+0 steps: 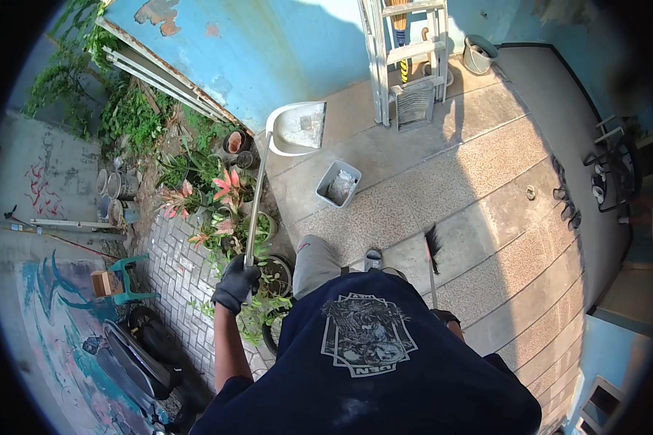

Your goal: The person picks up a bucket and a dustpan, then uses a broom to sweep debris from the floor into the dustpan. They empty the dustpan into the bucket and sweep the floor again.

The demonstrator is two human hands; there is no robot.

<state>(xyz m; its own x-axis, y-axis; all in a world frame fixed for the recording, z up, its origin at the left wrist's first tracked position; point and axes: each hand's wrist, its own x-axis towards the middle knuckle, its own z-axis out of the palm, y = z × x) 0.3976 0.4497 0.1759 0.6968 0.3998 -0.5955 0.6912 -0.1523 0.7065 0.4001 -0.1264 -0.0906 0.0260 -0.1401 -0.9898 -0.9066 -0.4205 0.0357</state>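
My left hand, in a dark glove, is closed round the long metal handle of a white dustpan. The dustpan's pan lies toward the blue wall, its open side facing right. At my right side, my right hand, also gloved and partly hidden by my shirt, is closed at the top of the thin handle of a broom. The broom's black bristles are over the paved floor, right of my sandalled foot. Ahead of me stands a small grey bin with pale rubbish inside.
A stepladder leans near the blue wall, with a grey bucket to its right. Potted plants line the left edge of the floor. Beyond them are a green plastic stool and a motorbike. Shoes lie at right.
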